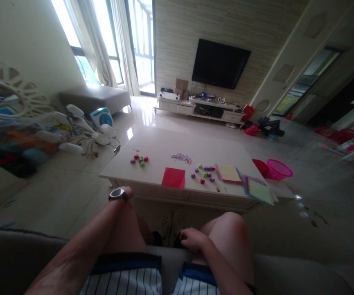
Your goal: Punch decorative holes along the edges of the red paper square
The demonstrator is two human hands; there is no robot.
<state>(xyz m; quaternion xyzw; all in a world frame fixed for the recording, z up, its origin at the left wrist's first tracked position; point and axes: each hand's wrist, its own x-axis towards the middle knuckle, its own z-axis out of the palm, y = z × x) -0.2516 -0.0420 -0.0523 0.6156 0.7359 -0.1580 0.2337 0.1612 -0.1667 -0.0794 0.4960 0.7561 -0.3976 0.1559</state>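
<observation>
Just now, a red sheet (173, 177) lies flat at the near edge of the table (222, 148), with neither hand touching it. The left hand (129, 192), with a watch (117, 194) at its wrist, rests on the left knee, to the left of the sheet and nearer the person; its fingers are mostly hidden, so I cannot tell how far open it is or whether it has hold of anything. The right hand (192, 238) hangs by the right leg, nearer the person than the sheet, its fingers loosely bent; its palm is turned out of view, so I cannot tell whether anything is in it. Just beyond the sheet is a scatter of tiny colourful bits (182, 158). Small round purple, green and red pieces sit in two groups, one left of the sheet, the other right. Farther right of the sheet lie a pale yellow stack of paper (229, 173) and a pale green one (259, 191).
</observation>
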